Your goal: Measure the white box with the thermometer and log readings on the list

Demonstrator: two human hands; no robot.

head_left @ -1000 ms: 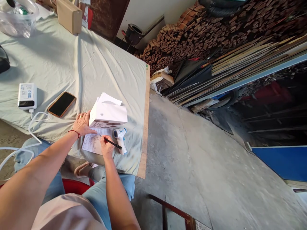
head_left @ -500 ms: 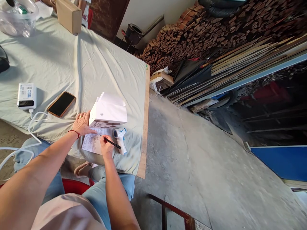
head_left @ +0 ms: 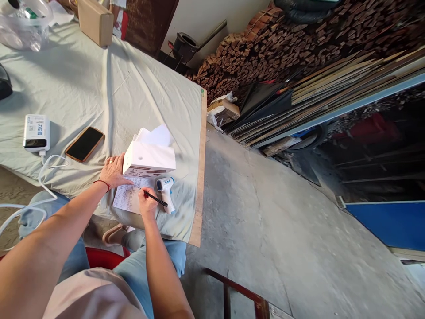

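My right hand (head_left: 147, 203) is closed round a black pen (head_left: 156, 197), its tip at a sheet of paper (head_left: 128, 199) covered in handwriting. Fingers stretched out, my left hand (head_left: 114, 172) lies flat with its thumb on the paper's upper edge and its fingers beside a white box (head_left: 149, 157). Loose white sheets (head_left: 157, 135) rest against the far side of the box. Just right of the pen lies a white and blue infrared thermometer (head_left: 167, 195). To the left of the box is a dark-screened phone (head_left: 85, 144) in a brown case.
A white power bank (head_left: 37, 133) with a white cable (head_left: 41, 177) lies at the left of the cloth-covered table (head_left: 139, 97). Farther back stand a cardboard box (head_left: 96, 22) and a clear plastic tub (head_left: 25, 26). Stacked firewood (head_left: 239, 53) lines the wall. A wooden frame (head_left: 235, 288) is at lower right.
The top loose sheet behind the white box has shifted, its corner now sticking up farther. Both hands and the pen stay practically where they were.
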